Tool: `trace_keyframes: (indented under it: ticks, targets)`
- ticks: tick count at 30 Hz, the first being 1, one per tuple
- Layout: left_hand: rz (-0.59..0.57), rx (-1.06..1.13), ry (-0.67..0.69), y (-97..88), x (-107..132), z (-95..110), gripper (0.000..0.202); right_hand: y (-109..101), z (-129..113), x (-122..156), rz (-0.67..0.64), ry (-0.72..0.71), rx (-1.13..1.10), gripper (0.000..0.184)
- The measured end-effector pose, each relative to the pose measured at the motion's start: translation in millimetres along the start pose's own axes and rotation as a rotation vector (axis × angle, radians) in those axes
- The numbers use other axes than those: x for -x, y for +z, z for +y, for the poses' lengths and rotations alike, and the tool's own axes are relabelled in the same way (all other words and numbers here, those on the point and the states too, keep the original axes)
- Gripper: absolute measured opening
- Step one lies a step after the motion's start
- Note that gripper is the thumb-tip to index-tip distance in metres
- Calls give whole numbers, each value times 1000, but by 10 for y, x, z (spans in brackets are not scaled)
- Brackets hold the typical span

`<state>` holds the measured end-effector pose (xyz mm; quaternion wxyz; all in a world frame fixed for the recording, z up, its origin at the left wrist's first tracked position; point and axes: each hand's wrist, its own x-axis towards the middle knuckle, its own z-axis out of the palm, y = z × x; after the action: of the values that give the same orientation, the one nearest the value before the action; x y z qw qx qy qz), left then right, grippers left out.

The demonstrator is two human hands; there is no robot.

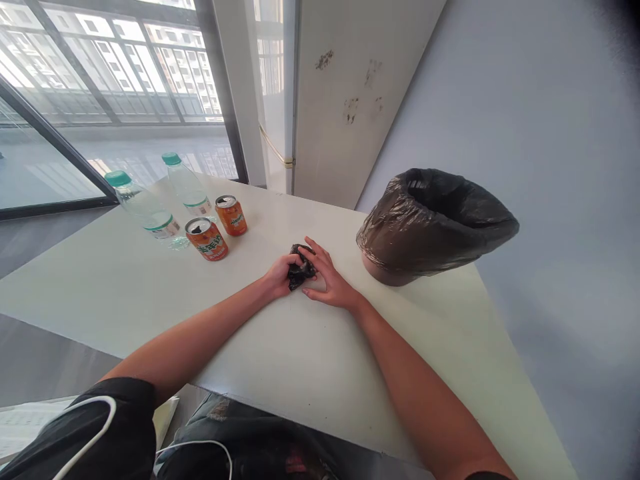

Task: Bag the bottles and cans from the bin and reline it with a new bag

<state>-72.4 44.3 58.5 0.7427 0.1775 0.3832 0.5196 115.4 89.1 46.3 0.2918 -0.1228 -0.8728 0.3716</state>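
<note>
A crumpled black plastic bag [301, 270] is bunched between my hands, low over the middle of the white table [300, 347]. My left hand [279, 275] is closed around its left side. My right hand [331, 283] lies against its right side with the fingers stretched out over the top and the thumb apart below. Parts of the bag are hidden under my fingers. To the right stands a trash bin lined with a dark plastic bag [400, 233], its mouth gaping and the liner folded over the rim.
Two orange soda cans [210, 241] with opened tops stand left of my hands. Behind them are two clear plastic bottles [187, 183] with green caps. A wall [550, 133] runs along the right, a white cabinet-like panel [360, 87] rises at the back, and glass doors stand at left.
</note>
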Motion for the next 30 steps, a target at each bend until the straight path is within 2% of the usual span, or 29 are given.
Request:
trace_keyframes:
  ticks: [4, 7, 11, 14, 18, 21, 24, 26, 30]
  targets:
    - [-144, 6, 18, 12, 44, 15, 19, -10, 32, -7, 50, 52, -174, 86]
    - [-240, -127, 55, 36, 75, -15, 31, 4, 113, 2, 178, 182, -330, 75]
    - [-361, -260, -58, 39, 93, -81, 41, 48, 161, 4, 307, 331, -419, 67]
    - [-453, -353, -150, 34, 107, -119, 35, 73, 113, -22, 268, 269, -318, 55]
    - [-533, -511, -147, 61, 136, -160, 15, 79, 21, -52, 207, 198, -197, 47]
    - [-483, -572, -103, 89, 127, -187, 14, 64, 19, -45, 297, 252, -231, 51]
    - [-287, -666, 73, 95, 88, -211, 21, 53, 64, -37, 444, 342, -263, 51]
    - [-214, -709, 146, 84, 64, -224, 24, 59, 87, -41, 497, 340, -241, 50]
    - [-322, -716, 60, 52, 48, -236, 30, 98, 81, -52, 448, 320, -70, 44]
